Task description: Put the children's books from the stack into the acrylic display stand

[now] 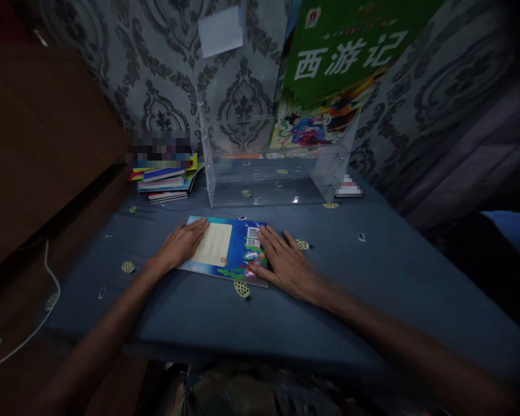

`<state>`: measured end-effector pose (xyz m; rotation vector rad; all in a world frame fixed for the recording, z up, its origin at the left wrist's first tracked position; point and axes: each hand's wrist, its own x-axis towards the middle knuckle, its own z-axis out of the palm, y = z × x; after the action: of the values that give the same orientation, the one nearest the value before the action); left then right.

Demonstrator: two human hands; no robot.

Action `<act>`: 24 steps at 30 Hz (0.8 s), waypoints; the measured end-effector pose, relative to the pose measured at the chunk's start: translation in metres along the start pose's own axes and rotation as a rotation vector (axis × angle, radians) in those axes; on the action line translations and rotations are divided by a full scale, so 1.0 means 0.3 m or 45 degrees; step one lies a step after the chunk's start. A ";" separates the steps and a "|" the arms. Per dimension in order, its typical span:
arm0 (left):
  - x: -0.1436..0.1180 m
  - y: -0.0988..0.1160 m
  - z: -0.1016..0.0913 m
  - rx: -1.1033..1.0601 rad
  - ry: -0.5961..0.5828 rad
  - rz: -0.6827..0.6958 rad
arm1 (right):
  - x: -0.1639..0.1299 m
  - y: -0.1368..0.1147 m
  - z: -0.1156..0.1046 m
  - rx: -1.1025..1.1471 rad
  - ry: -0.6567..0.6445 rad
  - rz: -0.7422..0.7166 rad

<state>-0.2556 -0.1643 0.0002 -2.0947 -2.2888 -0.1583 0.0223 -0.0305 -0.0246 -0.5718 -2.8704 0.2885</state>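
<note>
A closed blue book point(236, 248) lies flat on the table, its back cover up, with a cream text panel, a barcode and bright sea-plant pictures. My left hand point(182, 242) rests on the left side of the cover, fingers stretched out over the panel's edge. On the opposite side my right hand point(288, 263) lies with its fingers spread across the right edge, near the barcode. Both palms face down, and neither hand grips the book. Behind it stands a clear acrylic book rack point(268, 196).
A green picture book point(325, 110) with white Chinese characters leans upright in the rack's right side. Several books are stacked point(164, 185) at the back left. A dark blue cloth with pineapple prints covers the table point(351, 260). A white cable point(54, 277) hangs at the left.
</note>
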 end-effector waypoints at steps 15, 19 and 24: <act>-0.034 0.353 -0.019 -0.271 -0.146 0.743 | 0.012 0.051 -0.026 0.093 0.071 -0.030; -0.113 0.344 -0.012 -0.220 -0.110 0.725 | 0.006 0.041 -0.030 0.064 0.033 -0.027; -0.222 0.282 -0.019 -0.169 -0.035 0.640 | 0.002 0.038 -0.034 0.056 0.029 -0.048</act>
<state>-0.1657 -0.2237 0.0039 -2.6695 -1.7269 -0.2686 0.0282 -0.0184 -0.0173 -0.5090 -2.8419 0.3361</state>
